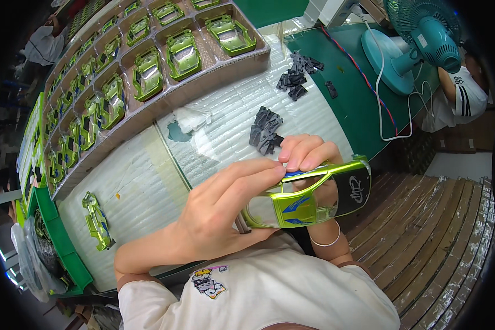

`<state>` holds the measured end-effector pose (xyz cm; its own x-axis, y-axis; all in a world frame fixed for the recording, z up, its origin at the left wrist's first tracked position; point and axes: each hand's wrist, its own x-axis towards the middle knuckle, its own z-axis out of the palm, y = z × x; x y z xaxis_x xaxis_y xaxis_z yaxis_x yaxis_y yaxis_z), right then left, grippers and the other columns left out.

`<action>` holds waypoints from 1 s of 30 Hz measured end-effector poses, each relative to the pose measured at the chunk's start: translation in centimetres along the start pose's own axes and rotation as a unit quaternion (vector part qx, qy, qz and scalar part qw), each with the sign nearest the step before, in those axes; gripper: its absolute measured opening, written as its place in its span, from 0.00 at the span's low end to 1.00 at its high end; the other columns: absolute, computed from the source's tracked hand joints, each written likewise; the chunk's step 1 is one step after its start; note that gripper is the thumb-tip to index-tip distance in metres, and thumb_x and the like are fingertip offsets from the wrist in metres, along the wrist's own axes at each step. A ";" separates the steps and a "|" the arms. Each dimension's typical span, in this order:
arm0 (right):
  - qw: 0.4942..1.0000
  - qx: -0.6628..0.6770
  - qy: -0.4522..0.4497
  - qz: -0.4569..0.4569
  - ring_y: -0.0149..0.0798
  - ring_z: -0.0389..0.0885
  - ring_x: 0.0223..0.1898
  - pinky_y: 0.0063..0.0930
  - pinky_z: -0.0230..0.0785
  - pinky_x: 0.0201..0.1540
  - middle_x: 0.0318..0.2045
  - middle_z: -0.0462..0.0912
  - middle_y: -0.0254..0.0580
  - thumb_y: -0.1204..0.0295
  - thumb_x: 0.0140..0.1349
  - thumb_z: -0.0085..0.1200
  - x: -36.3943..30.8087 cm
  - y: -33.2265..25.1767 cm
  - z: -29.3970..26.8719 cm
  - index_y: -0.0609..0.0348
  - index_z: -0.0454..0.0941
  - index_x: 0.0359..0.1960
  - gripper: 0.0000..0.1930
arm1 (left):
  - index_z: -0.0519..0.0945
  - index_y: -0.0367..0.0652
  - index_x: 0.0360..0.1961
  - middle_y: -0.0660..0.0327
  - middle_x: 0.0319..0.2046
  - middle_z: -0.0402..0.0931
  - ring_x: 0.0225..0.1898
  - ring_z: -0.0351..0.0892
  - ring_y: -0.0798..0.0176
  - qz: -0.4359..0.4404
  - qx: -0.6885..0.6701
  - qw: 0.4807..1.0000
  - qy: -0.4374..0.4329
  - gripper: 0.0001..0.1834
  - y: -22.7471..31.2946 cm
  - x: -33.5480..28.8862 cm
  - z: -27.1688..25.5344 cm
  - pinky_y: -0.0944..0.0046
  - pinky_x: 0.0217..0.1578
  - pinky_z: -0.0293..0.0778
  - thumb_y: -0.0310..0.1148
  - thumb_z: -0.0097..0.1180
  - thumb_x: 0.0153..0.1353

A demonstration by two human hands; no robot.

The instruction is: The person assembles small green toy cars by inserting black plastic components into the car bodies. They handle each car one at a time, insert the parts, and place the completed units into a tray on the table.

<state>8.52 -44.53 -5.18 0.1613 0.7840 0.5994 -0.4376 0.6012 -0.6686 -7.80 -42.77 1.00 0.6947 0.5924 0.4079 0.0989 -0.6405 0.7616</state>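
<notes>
Close to my chest I hold a shiny green toy car body shell (308, 204), with blue markings, a black end panel and open window gaps. My left hand (217, 201) is closed on its left end, fingertips at the upper side edge. My right hand (308, 153) reaches from behind the shell, its fingers bent over the same edge and close to the left fingertips. Part of the right hand shows through the window opening. Just beyond the fingers lies a cluster of small black plastic parts (265, 131) on the white foam sheet (214, 132).
Another green car shell (97, 221) lies at the left. A large compartment tray (209, 74) with several green shells stands at the far left. More black parts (298, 75) lie farther back. A teal fan (410, 55) and cables stand at the far right; brown taped cartons (423, 236) are at the right.
</notes>
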 end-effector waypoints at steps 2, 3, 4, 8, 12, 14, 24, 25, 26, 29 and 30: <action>1.000 0.017 0.000 0.007 0.37 0.74 0.36 0.31 0.70 0.43 0.30 0.73 0.42 0.80 0.45 0.63 -0.1 -0.1 0.1 0.59 0.68 0.32 0.15 | 0.71 0.33 0.47 0.48 0.40 0.75 0.38 0.78 0.52 0.020 0.012 0.999 0.024 0.34 0.1 0.2 0.3 0.60 0.40 0.73 0.27 0.70 0.33; 1.000 0.026 0.002 0.010 0.37 0.75 0.36 0.30 0.70 0.43 0.30 0.73 0.41 0.81 0.44 0.63 -0.2 -0.2 0.1 0.59 0.68 0.32 0.16 | 0.71 0.33 0.47 0.48 0.40 0.75 0.38 0.78 0.52 0.021 0.022 0.999 0.009 0.34 0.2 0.2 0.2 0.60 0.40 0.73 0.27 0.69 0.33; 1.000 -0.006 0.010 0.019 0.37 0.75 0.35 0.33 0.69 0.44 0.29 0.74 0.41 0.81 0.43 0.64 -0.2 -0.5 0.2 0.58 0.68 0.31 0.17 | 0.71 0.33 0.47 0.48 0.40 0.75 0.38 0.78 0.52 0.022 0.033 0.999 -0.006 0.34 0.2 0.2 0.0 0.60 0.39 0.73 0.27 0.69 0.33; 0.997 -0.072 0.000 0.000 0.35 0.76 0.33 0.40 0.63 0.52 0.28 0.77 0.37 0.81 0.41 0.66 -0.3 -0.6 -0.5 0.53 0.69 0.30 0.18 | 0.71 0.33 0.47 0.48 0.40 0.75 0.38 0.78 0.52 0.037 0.083 0.995 -0.046 0.35 0.2 0.3 -0.2 0.61 0.37 0.73 0.28 0.68 0.32; 0.997 -0.079 -0.014 -0.005 0.34 0.75 0.33 0.40 0.61 0.54 0.28 0.76 0.37 0.79 0.42 0.66 -0.5 -0.6 -0.7 0.54 0.68 0.30 0.17 | 0.71 0.34 0.47 0.50 0.41 0.75 0.38 0.77 0.54 0.040 0.052 0.998 -0.020 0.34 -0.2 -0.1 0.5 0.62 0.36 0.72 0.29 0.68 0.34; 0.999 -0.023 0.018 0.039 0.33 0.74 0.33 0.39 0.61 0.53 0.28 0.76 0.37 0.77 0.44 0.64 -0.8 -0.8 -0.5 0.54 0.68 0.30 0.15 | 0.72 0.36 0.48 0.53 0.41 0.75 0.36 0.77 0.56 0.028 0.009 0.999 0.028 0.35 -0.6 -0.1 1.4 0.64 0.33 0.69 0.31 0.66 0.33; 0.978 0.094 0.161 0.091 0.39 0.70 0.42 0.39 0.59 0.55 0.39 0.71 0.46 0.75 0.51 0.58 -1.6 -0.6 -1.7 0.58 0.62 0.43 0.20 | 0.70 0.34 0.48 0.49 0.42 0.72 0.35 0.76 0.53 -0.047 -0.034 0.997 -0.052 0.34 -0.2 3.3 1.7 0.63 0.33 0.73 0.28 0.65 0.35; 0.947 0.152 0.231 0.161 0.43 0.68 0.52 0.41 0.57 0.59 0.48 0.69 0.51 0.77 0.52 0.57 -1.4 -1.4 -1.4 0.60 0.58 0.52 0.27 | 0.70 0.34 0.48 0.49 0.42 0.73 0.37 0.76 0.53 -0.017 0.013 1.000 -0.008 0.33 -0.5 3.9 1.7 0.63 0.35 0.73 0.28 0.66 0.35; 0.942 0.142 0.230 0.200 0.44 0.64 0.56 0.41 0.56 0.60 0.52 0.65 0.52 0.76 0.52 0.57 -1.5 -1.8 -1.5 0.60 0.54 0.56 0.31 | 0.70 0.33 0.48 0.49 0.42 0.73 0.39 0.76 0.53 0.014 0.061 0.997 0.037 0.33 -0.9 4.5 1.8 0.62 0.37 0.73 0.28 0.66 0.36; 0.934 0.191 0.172 0.249 0.45 0.56 0.63 0.42 0.54 0.61 0.62 0.54 0.53 0.71 0.53 0.58 -1.7 -3.0 -2.4 0.56 0.46 0.63 0.39 | 0.71 0.38 0.48 0.50 0.45 0.72 0.43 0.75 0.55 0.147 0.250 0.955 0.056 0.33 -2.2 5.7 1.8 0.63 0.42 0.71 0.32 0.67 0.37; 0.927 0.248 0.163 0.230 0.45 0.55 0.63 0.42 0.54 0.61 0.62 0.54 0.53 0.70 0.54 0.58 -2.0 -3.5 -2.5 0.55 0.47 0.63 0.39 | 0.71 0.40 0.48 0.51 0.47 0.72 0.44 0.74 0.56 0.197 0.307 0.931 0.015 0.33 -2.3 5.9 2.1 0.62 0.43 0.70 0.34 0.68 0.37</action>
<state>11.91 -47.77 -5.14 0.0811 0.9933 0.0822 -0.8658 0.1110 -0.4879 -2.42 -38.82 0.58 0.7443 0.2592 0.6155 0.2349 -0.9643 0.1220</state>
